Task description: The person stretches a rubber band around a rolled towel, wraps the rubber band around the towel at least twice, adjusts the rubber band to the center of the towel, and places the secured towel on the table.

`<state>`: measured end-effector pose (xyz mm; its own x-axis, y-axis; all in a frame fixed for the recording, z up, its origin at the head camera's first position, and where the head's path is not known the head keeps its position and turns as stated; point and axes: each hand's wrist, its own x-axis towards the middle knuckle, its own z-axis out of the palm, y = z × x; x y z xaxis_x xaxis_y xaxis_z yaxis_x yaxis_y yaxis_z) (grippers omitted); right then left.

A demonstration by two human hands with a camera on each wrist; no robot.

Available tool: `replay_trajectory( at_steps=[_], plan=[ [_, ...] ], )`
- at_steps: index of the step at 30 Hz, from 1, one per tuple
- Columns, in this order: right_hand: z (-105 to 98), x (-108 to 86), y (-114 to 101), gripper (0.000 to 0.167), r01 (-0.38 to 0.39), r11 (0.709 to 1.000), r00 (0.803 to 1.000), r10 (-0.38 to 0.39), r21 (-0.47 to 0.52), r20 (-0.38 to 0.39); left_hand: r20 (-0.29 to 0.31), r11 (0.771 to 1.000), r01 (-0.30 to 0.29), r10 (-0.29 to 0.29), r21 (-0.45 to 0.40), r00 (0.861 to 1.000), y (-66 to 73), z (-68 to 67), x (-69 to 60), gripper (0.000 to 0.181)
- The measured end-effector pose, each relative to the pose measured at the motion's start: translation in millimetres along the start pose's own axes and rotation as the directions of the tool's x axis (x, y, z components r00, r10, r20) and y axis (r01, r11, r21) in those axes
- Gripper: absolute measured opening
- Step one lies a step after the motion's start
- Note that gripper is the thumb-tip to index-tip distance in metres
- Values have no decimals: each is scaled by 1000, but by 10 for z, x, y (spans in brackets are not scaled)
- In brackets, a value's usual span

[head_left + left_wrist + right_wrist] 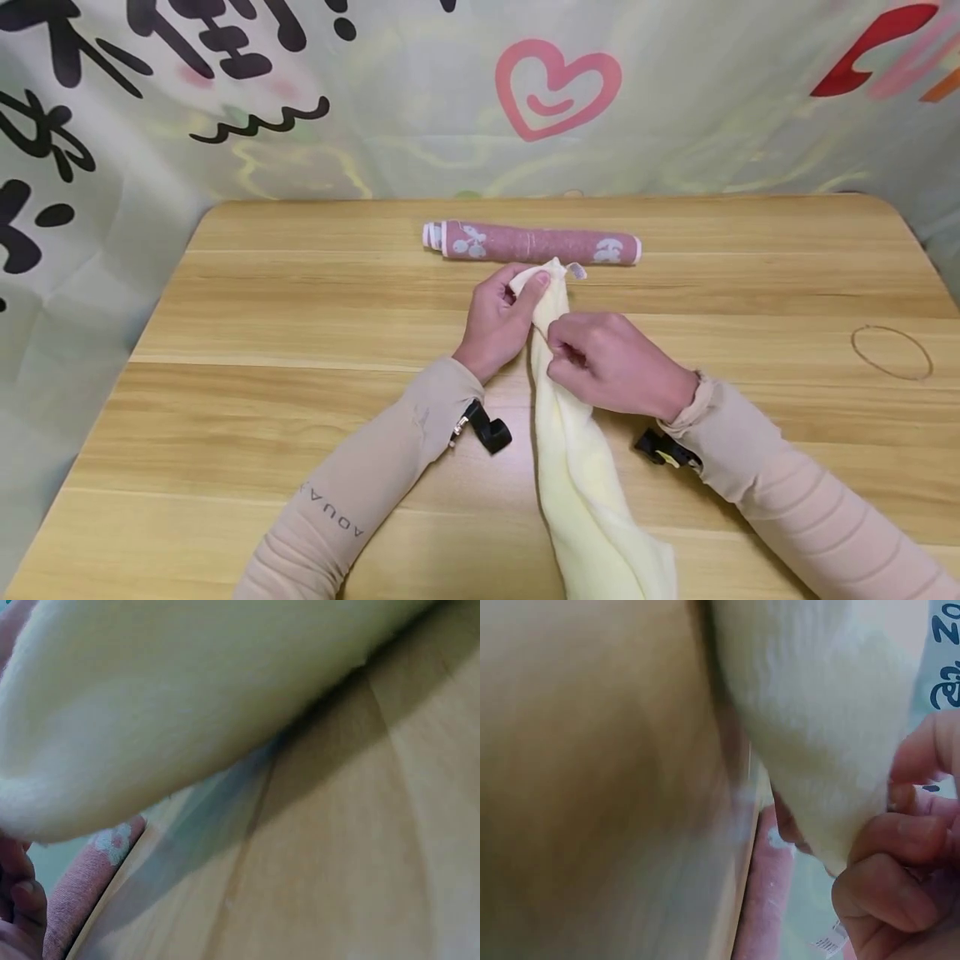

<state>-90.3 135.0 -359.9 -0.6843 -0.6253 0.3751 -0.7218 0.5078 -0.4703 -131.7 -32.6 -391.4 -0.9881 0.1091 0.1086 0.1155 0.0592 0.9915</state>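
Note:
A pale yellow towel [577, 483] hangs lengthwise in loose folds, its lower part trailing toward the near edge of the table. My left hand [498, 317] pinches its top end, with the thumb lying over the cloth. Just below and to the right, my right hand [611, 362] has its fingers curled and grips the towel's edge. A small white tag [576, 271] sticks out beside the top corner. In the right wrist view, the curled fingers [892, 892] hold the towel [817, 712]. The left wrist view shows the towel [165, 712] raised over the wood.
Behind the hands, a rolled pink towel [532, 243] with pale motifs lies across the wooden table [300, 317]. A thin brown loop [892, 352] rests at the right. A printed cloth backdrop [420, 100] stands along the far edge.

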Motion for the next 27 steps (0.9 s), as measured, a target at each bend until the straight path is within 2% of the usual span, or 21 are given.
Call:
replay_trajectory(
  at_steps=[5,10,15,21,27],
  plan=[
    [48,-21,-82,22,-3,1000,999,3,8,37,-82,999,7,-4,38,997,6,-18,24,22],
    [79,-67,-185,21,11,1000,997,-11,-1,75,-166,998,7,3,65,986,-3,-21,64,22],
    [75,-138,-254,21,8,1000,993,-8,5,117,-195,998,20,-8,64,981,-13,-3,67,22],
    [56,-202,-335,29,-37,999,970,26,40,242,-218,996,55,-38,73,975,-30,5,56,23],
    [64,-217,-416,31,-25,999,956,12,39,294,-247,994,61,-38,86,968,-28,-24,45,23]
  ],
)
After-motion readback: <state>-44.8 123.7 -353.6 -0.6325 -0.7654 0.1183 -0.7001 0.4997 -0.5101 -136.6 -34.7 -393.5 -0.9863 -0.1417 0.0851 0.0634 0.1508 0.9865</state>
